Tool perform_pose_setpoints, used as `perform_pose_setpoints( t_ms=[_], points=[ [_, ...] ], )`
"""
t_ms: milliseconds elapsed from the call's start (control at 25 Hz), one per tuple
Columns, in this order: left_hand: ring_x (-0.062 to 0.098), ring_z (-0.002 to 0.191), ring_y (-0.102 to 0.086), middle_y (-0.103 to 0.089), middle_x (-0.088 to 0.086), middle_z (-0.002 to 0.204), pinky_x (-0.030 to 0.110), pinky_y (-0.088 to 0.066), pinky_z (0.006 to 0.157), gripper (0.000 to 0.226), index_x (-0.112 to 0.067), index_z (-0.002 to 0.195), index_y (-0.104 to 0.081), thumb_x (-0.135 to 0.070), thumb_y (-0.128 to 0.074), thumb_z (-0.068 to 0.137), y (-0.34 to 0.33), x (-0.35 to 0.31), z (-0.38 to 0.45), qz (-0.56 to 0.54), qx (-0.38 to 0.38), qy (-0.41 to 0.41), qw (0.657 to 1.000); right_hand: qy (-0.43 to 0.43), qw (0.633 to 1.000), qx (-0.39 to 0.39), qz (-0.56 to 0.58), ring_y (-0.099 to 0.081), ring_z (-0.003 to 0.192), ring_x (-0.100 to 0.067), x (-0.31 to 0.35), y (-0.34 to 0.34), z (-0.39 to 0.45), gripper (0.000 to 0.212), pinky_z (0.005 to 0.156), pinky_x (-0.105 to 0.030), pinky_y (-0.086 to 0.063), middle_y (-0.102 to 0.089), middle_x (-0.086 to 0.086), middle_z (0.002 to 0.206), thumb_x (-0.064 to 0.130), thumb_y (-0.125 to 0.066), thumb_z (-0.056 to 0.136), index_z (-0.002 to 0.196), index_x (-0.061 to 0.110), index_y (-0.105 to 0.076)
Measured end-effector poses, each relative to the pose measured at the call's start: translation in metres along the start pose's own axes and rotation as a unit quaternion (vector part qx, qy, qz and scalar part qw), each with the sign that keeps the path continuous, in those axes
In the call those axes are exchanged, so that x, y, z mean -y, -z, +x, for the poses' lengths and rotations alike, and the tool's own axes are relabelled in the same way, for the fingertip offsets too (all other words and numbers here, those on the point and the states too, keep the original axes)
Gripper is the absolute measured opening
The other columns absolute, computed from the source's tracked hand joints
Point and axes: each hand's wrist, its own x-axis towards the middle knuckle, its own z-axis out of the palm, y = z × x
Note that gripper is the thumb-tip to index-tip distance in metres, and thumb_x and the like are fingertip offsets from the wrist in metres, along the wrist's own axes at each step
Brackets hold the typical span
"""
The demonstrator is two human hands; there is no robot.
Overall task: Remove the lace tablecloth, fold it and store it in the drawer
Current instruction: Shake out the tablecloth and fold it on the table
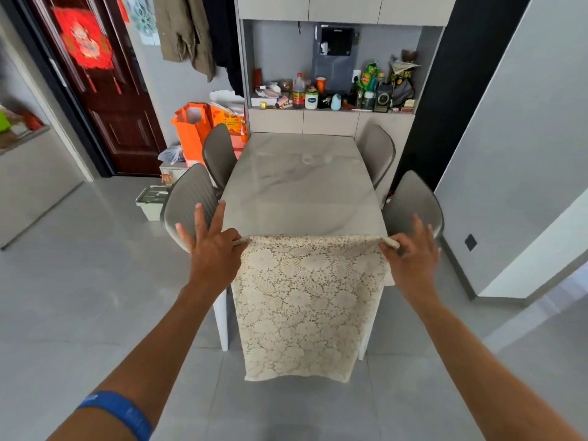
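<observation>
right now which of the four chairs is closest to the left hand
The near chair on the table's left side: the left hand's spread fingers overlap its backrest. The other three sit farther off.

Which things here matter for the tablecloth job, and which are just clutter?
In the job:
- lace tablecloth, hanging off the near table edge
- left hand, pinching its top left corner
- right hand, pinching its top right corner
- table

Lying about:
- chairs
- orange bag
- shelf clutter
- hanging coat
</observation>
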Motion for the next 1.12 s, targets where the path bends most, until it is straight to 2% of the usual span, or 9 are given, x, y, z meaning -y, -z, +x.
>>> perform_pose_setpoints(
  t_ms=[280, 440, 600, 720, 800, 880, 960, 1040, 1120],
  points=[
    [0.035, 0.148, -0.005, -0.028, 0.000, 0.158, 0.071, 0.002, 0.108, 0.024, -0.017, 0.079, -0.071, -0.038, -0.065, 0.088, -0.042, 0.015, 0.138, -0.080, 0.001, -0.014, 0.997, 0.013, 0.994, -0.090, -0.051, -0.016, 0.149, -0.033, 0.027, -0.048, 0.111, 0.014, 0.116, -0.065, -0.009, -0.036, -0.007, 0.157, 0.026, -0.066, 0.091, 0.089, 0.013, -0.069],
    [0.035, 0.147, -0.011, -0.034, 0.001, 0.156, 0.073, -0.002, 0.106, 0.021, -0.016, 0.077, -0.070, -0.035, -0.070, 0.084, -0.068, 0.017, 0.225, -0.150, 0.007, -0.003, 0.989, 0.023, 0.997, -0.074, -0.024, -0.021, 0.147, -0.033, 0.025, -0.077, 0.201, 0.014, 0.118, -0.057, -0.013, -0.039, -0.005, 0.155, 0.027, -0.063, 0.093, 0.093, 0.013, -0.067],
    [0.036, 0.142, -0.022, -0.043, 0.004, 0.148, 0.068, -0.011, 0.109, 0.025, -0.016, 0.078, -0.067, -0.039, -0.065, 0.087, -0.101, 0.006, 0.340, -0.114, 0.036, 0.017, 0.993, 0.014, 0.999, -0.043, -0.016, -0.034, 0.140, -0.033, 0.018, -0.125, 0.329, 0.022, 0.114, -0.057, -0.024, -0.054, -0.005, 0.141, 0.033, -0.062, 0.093, 0.086, 0.013, -0.067],
    [0.039, 0.120, -0.046, -0.057, 0.012, 0.120, 0.067, -0.032, 0.101, 0.028, -0.018, 0.067, -0.052, -0.033, -0.065, 0.087, -0.121, -0.013, 0.447, -0.124, 0.026, 0.034, 0.991, -0.017, 0.998, -0.037, 0.041, -0.052, 0.111, -0.031, 0.030, -0.166, 0.445, 0.023, 0.085, -0.039, -0.037, -0.063, -0.005, 0.100, 0.032, -0.063, 0.092, 0.078, 0.015, -0.064],
    [0.040, 0.105, -0.054, -0.060, 0.016, 0.104, 0.061, -0.042, 0.094, 0.027, -0.012, 0.067, -0.055, -0.028, -0.062, 0.088, -0.118, -0.027, 0.517, -0.133, 0.028, 0.050, 0.989, -0.074, 0.992, -0.041, 0.090, -0.060, 0.095, -0.031, 0.048, -0.182, 0.517, 0.019, 0.066, -0.037, -0.041, -0.063, -0.004, 0.085, 0.029, -0.062, 0.091, 0.082, 0.013, -0.065],
    [0.040, 0.101, -0.055, -0.060, 0.017, 0.097, 0.048, -0.042, 0.094, 0.026, -0.005, 0.069, -0.061, -0.024, -0.058, 0.088, -0.107, -0.041, 0.578, -0.119, -0.030, 0.066, 0.990, -0.102, 0.982, -0.072, 0.144, -0.062, 0.096, -0.030, 0.072, -0.185, 0.579, 0.017, 0.076, -0.044, -0.051, -0.067, -0.005, 0.094, 0.029, -0.060, 0.091, 0.088, 0.014, -0.065],
    [0.038, 0.115, -0.050, -0.060, 0.015, 0.116, 0.043, -0.033, 0.094, 0.023, -0.004, 0.083, -0.069, -0.025, -0.062, 0.088, -0.093, -0.054, 0.622, -0.130, -0.106, 0.069, 0.983, -0.078, 0.971, -0.134, 0.180, -0.060, 0.104, -0.025, 0.090, -0.176, 0.625, 0.015, 0.090, -0.044, -0.050, -0.065, 0.000, 0.108, 0.034, -0.060, 0.091, 0.085, 0.020, -0.060],
    [0.034, 0.134, -0.038, -0.050, 0.009, 0.142, 0.055, -0.025, 0.108, 0.017, -0.008, 0.090, -0.069, -0.025, -0.067, 0.087, -0.086, -0.058, 0.638, -0.154, -0.151, 0.044, 0.975, -0.020, 0.963, -0.159, 0.218, -0.052, 0.121, -0.020, 0.095, -0.165, 0.648, 0.011, 0.105, -0.041, -0.040, -0.060, 0.003, 0.128, 0.034, -0.061, 0.092, 0.088, 0.023, -0.062],
    [0.034, 0.141, -0.030, -0.043, 0.007, 0.149, 0.062, -0.017, 0.111, 0.011, -0.012, 0.086, -0.066, -0.022, -0.070, 0.085, -0.091, -0.054, 0.630, -0.170, -0.175, 0.009, 0.970, 0.017, 0.953, -0.155, 0.260, -0.043, 0.133, -0.015, 0.082, -0.160, 0.647, 0.005, 0.112, -0.034, -0.032, -0.052, 0.008, 0.139, 0.029, -0.063, 0.091, 0.093, 0.026, -0.067]
  ],
)
